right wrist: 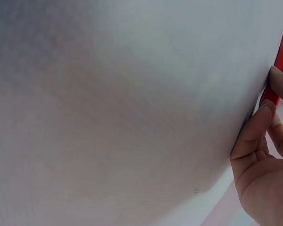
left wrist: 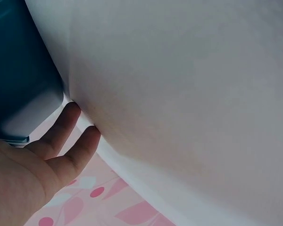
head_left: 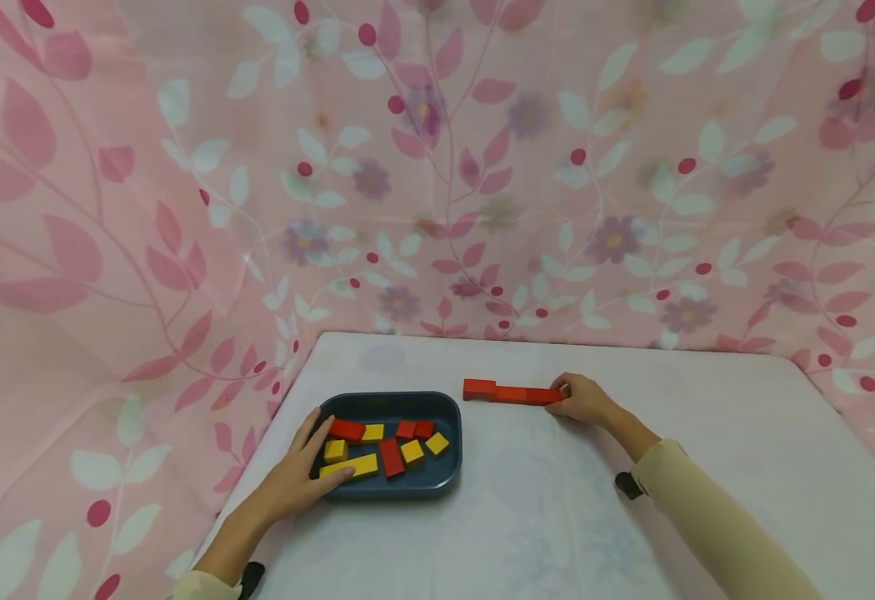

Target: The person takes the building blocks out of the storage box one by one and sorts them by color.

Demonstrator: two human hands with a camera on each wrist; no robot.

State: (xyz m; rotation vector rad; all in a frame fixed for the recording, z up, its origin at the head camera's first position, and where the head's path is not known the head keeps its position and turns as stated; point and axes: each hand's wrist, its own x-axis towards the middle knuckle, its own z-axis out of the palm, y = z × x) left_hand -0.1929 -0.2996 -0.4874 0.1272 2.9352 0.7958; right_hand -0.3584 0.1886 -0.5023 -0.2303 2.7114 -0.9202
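Note:
At the right end of a row of red blocks (head_left: 510, 395), my right hand (head_left: 582, 399) pinches the last red block (right wrist: 270, 95) between thumb and fingers. That block is in line with the others and meets its neighbour end to end; the leftmost block stands a little higher. My left hand (head_left: 304, 475) rests at the left end of a dark blue tray (head_left: 426, 493), fingers spread over the rim and thumb over its front left corner. Two of its fingers (left wrist: 78, 153) extend outside the tray in the left wrist view.
Inside the tray lie red and yellow blocks, among them a long yellow block (head_left: 362, 467) and an upright-lying red block (head_left: 390, 458). White cloth (head_left: 542, 517) covers the table. A pink floral curtain (head_left: 482, 208) hangs behind it and along the left side.

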